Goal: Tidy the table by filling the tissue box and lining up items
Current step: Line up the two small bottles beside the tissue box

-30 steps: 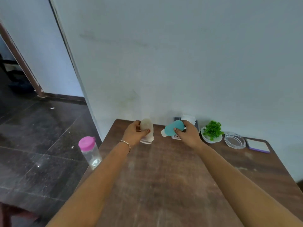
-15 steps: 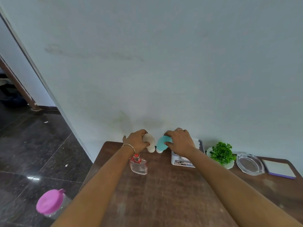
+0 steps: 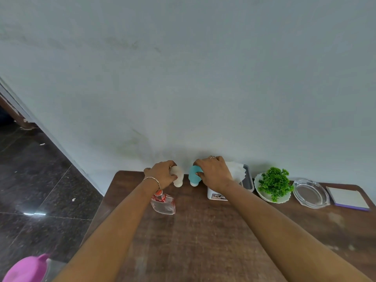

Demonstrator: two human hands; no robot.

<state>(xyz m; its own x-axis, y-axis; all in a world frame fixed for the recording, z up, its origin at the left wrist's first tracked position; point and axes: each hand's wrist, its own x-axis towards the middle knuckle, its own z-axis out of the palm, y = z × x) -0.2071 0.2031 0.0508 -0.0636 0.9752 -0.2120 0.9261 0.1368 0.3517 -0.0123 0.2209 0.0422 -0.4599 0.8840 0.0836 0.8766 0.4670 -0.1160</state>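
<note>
At the back of the wooden table (image 3: 203, 241), close to the wall, my left hand (image 3: 162, 174) grips a cream-white bottle (image 3: 177, 177). Beside it my right hand (image 3: 213, 173) grips a teal bottle (image 3: 194, 176). The two bottles stand a small gap apart, caps down as far as I can tell. Just right of my right hand sits the white tissue box (image 3: 247, 181) with a tissue (image 3: 236, 170) sticking out; my wrist hides part of it. A clear glass bottle with a red neck (image 3: 163, 204) stands in front of my left wrist.
Along the back edge to the right stand a white dish with a green plant (image 3: 273, 183), a clear glass dish (image 3: 310, 193) and a white pad with a purple edge (image 3: 349, 198). A pink-lidded container (image 3: 26, 269) shows at the bottom left, off the table. Dark floor lies left.
Both hands have carried their bottles toward the wall at the table's back edge. The view has tilted up, and the clear glass bottle came into sight near my left wrist.
</note>
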